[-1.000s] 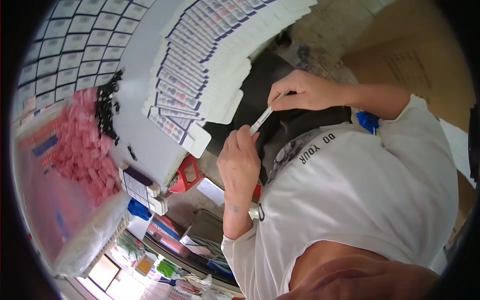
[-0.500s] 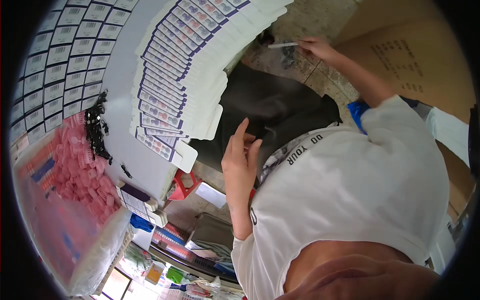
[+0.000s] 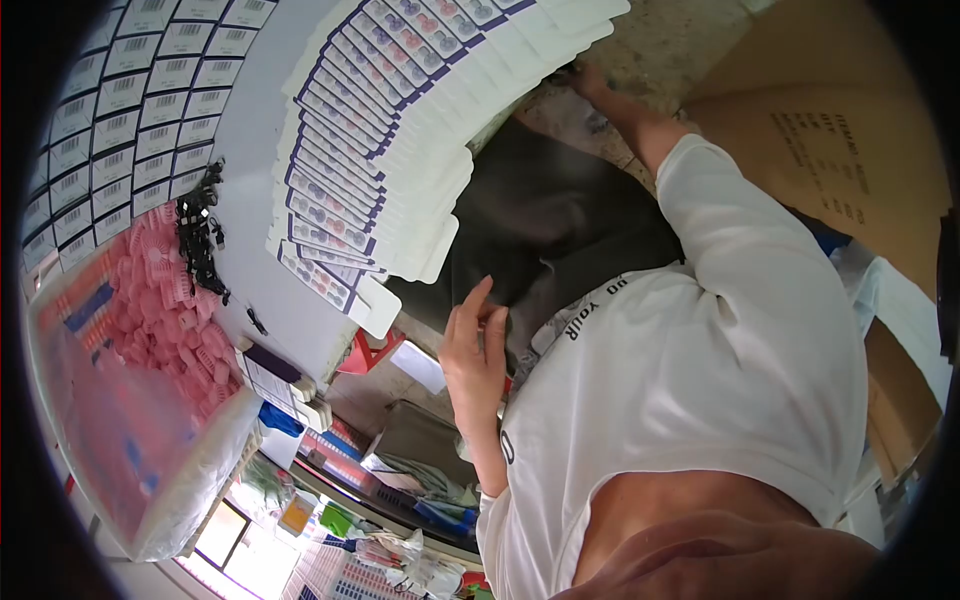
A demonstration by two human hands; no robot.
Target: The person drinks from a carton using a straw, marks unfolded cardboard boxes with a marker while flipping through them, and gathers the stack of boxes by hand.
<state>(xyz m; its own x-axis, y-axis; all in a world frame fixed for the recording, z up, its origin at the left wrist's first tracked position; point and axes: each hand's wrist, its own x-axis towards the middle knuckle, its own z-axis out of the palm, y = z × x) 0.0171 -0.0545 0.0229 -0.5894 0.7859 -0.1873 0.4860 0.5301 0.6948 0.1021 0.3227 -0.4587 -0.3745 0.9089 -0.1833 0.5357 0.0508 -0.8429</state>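
Observation:
My left hand [image 3: 475,350] is held over my lap at the dark cloth [image 3: 565,220], its fingers loosely bent and apart, with nothing in them. My right hand [image 3: 590,82] reaches far out past the table edge, beside the outer end of the fanned cards. Its fingers are small and partly hidden next to a dark object, so what they hold cannot be made out. The overlapping printed cards [image 3: 400,70] lie in a curved row on the table [image 3: 255,195], nearest to both hands.
Rows of boxes with barcodes [image 3: 120,90] stand at the upper left. Black cables [image 3: 200,240] lie beside pink plastic parts [image 3: 170,320] in a plastic-lined container [image 3: 190,490]. A stack of cards [image 3: 275,380] is at the table's corner. Below are a red stool [image 3: 368,352] and, right, a cardboard box [image 3: 850,130].
Both hands were on a slim white stick; my left hand let go, and my right hand carried it outward to the table's far edge. The stick no longer shows.

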